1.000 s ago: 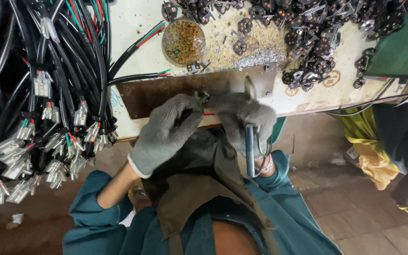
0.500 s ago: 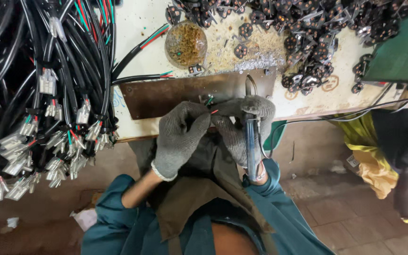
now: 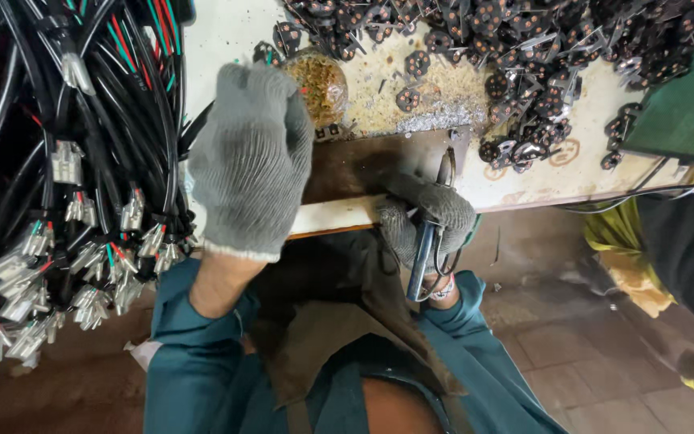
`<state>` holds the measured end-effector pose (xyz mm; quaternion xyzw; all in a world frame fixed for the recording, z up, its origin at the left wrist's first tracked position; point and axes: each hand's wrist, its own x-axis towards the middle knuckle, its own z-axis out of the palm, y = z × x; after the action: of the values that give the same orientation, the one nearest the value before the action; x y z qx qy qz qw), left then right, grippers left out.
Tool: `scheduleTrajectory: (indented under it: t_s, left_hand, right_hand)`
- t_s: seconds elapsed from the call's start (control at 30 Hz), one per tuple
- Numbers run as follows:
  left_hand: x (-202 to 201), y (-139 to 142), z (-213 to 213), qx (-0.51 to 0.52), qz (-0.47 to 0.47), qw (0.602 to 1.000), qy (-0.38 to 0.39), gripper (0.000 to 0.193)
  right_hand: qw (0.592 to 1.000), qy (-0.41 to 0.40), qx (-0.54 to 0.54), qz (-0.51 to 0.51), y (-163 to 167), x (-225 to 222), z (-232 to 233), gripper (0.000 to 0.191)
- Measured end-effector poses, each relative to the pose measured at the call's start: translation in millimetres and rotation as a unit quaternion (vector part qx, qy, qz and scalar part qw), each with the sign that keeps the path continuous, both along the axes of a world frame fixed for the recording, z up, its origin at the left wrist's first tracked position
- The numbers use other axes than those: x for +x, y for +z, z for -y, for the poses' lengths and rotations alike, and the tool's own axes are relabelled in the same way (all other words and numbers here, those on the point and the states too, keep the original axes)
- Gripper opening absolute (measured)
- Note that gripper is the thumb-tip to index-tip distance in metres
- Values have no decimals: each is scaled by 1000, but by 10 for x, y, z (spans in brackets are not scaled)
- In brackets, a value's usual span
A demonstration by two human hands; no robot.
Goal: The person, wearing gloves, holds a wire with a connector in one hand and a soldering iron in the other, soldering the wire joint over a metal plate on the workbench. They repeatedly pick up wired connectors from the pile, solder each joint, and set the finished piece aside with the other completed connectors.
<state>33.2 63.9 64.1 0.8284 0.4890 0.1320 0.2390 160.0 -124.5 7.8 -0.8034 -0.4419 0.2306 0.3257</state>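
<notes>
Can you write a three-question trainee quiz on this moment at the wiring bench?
1. True or false: both hands wear grey knit gloves.
2. Which hand grips the blue-handled pliers? A left B right
3. The small round bowl sits just beyond the raised ____ hand.

Key: 1 true: left hand and right hand are both gloved. 2 B. 3 left; that hand is lifted beside the black cable bundle, and its grip is hidden.

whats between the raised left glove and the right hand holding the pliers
In the head view, a dark brown metal plate on the bench edge lies between the left hand and the right hand gripping the pliers.
</notes>
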Motion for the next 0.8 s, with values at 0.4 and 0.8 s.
scheduleTrajectory:
  t_s: [0.4,0.8]
  left_hand:
    - [-588,-441,859,-256,160,947,-110,16]
    - [-365,-444,795,-137,109,982,-66,13]
  right_hand:
    - [975,140,170,-10,-79,14,-133,27]
    - [979,111,173,18,-236,2,31,31]
